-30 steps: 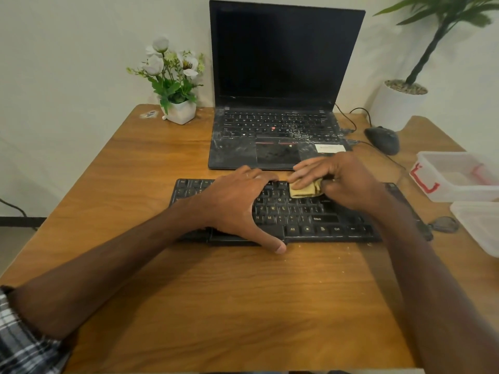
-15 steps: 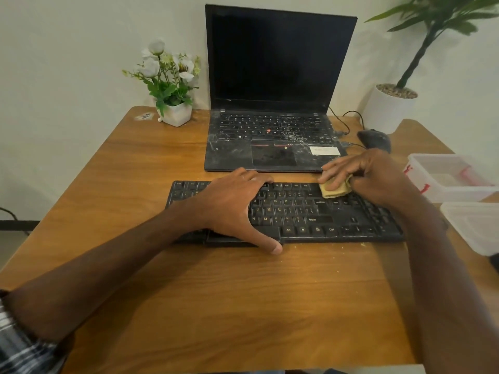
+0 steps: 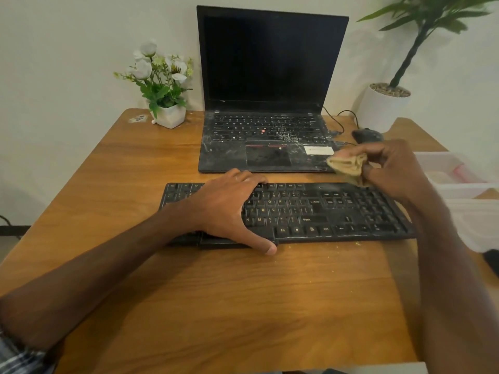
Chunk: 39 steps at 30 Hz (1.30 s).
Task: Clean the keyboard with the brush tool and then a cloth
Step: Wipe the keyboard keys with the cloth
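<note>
Above the keyboard's [image 3: 310, 211] far right corner, the right hand [image 3: 394, 168] pinches a crumpled tan cloth [image 3: 348, 164], lifted off the keys. Left hand [image 3: 226, 209] lies spread on the keyboard's left half, thumb at its near edge. Behind sits a smudged laptop [image 3: 267, 103] on the wooden table [image 3: 216, 306].

Left hand [image 3: 229, 209] lies flat, palm down, fingers spread and thumb stuck out toward the body. Right hand [image 3: 391, 168] is raised (a bit blurry), fingers curled and pinching.
</note>
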{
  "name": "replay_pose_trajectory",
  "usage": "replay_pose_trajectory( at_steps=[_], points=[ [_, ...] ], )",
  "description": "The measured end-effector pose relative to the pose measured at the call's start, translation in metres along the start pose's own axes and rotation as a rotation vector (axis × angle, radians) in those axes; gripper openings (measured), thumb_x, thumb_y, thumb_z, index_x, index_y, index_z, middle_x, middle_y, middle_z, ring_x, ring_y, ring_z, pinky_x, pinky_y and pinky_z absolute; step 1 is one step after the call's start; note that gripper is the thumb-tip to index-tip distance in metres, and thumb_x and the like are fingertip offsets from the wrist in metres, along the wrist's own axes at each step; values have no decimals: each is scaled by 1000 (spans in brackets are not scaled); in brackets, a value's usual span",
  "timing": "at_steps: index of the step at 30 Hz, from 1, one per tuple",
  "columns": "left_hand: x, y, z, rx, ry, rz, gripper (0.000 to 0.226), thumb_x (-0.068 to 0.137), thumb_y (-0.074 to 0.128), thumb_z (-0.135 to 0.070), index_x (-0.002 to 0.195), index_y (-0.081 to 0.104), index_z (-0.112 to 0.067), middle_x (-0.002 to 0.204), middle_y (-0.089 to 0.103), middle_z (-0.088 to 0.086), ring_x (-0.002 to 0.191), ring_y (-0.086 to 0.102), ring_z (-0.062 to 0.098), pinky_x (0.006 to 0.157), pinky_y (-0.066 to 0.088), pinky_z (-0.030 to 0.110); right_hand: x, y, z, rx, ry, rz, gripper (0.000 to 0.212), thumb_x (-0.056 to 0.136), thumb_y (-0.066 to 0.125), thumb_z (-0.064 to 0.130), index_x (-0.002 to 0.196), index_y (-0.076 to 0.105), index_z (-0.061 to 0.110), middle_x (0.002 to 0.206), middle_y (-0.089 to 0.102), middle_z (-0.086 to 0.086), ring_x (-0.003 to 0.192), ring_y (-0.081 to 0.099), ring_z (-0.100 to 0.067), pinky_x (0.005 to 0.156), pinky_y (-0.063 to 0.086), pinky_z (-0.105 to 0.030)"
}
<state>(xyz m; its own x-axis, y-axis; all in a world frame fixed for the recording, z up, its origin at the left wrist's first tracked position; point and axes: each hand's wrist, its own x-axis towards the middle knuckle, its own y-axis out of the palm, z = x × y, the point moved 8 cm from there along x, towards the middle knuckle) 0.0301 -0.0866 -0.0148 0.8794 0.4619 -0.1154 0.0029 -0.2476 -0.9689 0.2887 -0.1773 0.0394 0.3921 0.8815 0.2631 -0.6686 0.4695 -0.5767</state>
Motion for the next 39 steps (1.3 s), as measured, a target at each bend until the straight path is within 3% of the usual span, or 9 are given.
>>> replay_pose_trajectory(
  at_steps=[3, 5, 14, 18, 23, 30, 33, 36, 39],
  points=[
    [0, 1, 0, 2, -4, 7, 142, 50, 68, -98, 163, 16, -30, 162, 31, -10, 142, 32, 12, 116, 36, 39, 5, 8, -2, 157, 79, -8, 38, 87, 75, 5, 122, 71, 22, 105, 76, 9, 94, 74, -10, 75, 62, -29],
    [1, 1, 1, 6, -5, 7, 142, 49, 67, -100, 163, 15, -31, 162, 31, -11, 141, 32, 12, 116, 37, 40, 5, 22, -5, 150, 142, 76, 37, 91, 74, 13, 127, 67, 18, 101, 76, 7, 87, 76, -12, 67, 63, -29],
    [2, 2, 3, 17, 1, -2, 142, 49, 64, -102, 162, 15, -32, 160, 32, -12, 138, 34, 11, 114, 39, 39, 5, 42, 2, 128, 133, 129, 24, 87, 78, 26, 109, 71, 32, 86, 78, 11, 71, 72, -7, 50, 54, -20],
    [1, 2, 3, 18, -3, 2, 143, 48, 63, -102, 163, 15, -31, 161, 31, -11, 138, 33, 11, 114, 38, 38, 5, 53, -2, -17, 176, 124, 42, 79, 85, 32, 117, 74, 17, 92, 78, 3, 84, 75, -24, 65, 60, -37],
    [1, 3, 4, 17, -4, 4, 145, 45, 58, -106, 163, 15, -31, 160, 32, -11, 138, 33, 11, 114, 39, 39, 8, 30, -10, -174, 223, 12, 45, 72, 89, 37, 109, 76, 15, 94, 74, 2, 88, 69, -16, 83, 61, -42],
    [1, 2, 3, 13, 0, 10, 144, 48, 63, -103, 163, 14, -31, 161, 31, -11, 139, 33, 11, 114, 38, 39, 0, -24, -23, -331, 247, -163, 45, 72, 91, 32, 110, 77, 11, 86, 72, 0, 70, 60, -4, 54, 44, -20],
    [1, 3, 4, 4, -6, 7, 146, 45, 59, -106, 163, 14, -32, 160, 31, -12, 138, 33, 11, 114, 39, 40, -4, -16, -15, -169, 210, -139, 47, 76, 89, 31, 117, 74, 14, 89, 73, 4, 73, 65, -3, 49, 46, -8],
    [1, 3, 3, 10, -9, 11, 146, 45, 58, -106, 163, 13, -33, 160, 31, -11, 137, 33, 10, 113, 38, 38, -3, 20, 0, -87, 189, 26, 48, 75, 88, 31, 117, 73, 15, 92, 72, 8, 80, 69, -7, 63, 60, -21],
    [2, 2, 2, 16, -7, 13, 142, 48, 63, -103, 162, 14, -33, 160, 32, -11, 137, 34, 10, 112, 39, 38, 0, 38, 6, -203, 153, 82, 37, 75, 88, 35, 106, 76, 18, 93, 74, 4, 82, 67, -10, 66, 53, -24]
  ],
)
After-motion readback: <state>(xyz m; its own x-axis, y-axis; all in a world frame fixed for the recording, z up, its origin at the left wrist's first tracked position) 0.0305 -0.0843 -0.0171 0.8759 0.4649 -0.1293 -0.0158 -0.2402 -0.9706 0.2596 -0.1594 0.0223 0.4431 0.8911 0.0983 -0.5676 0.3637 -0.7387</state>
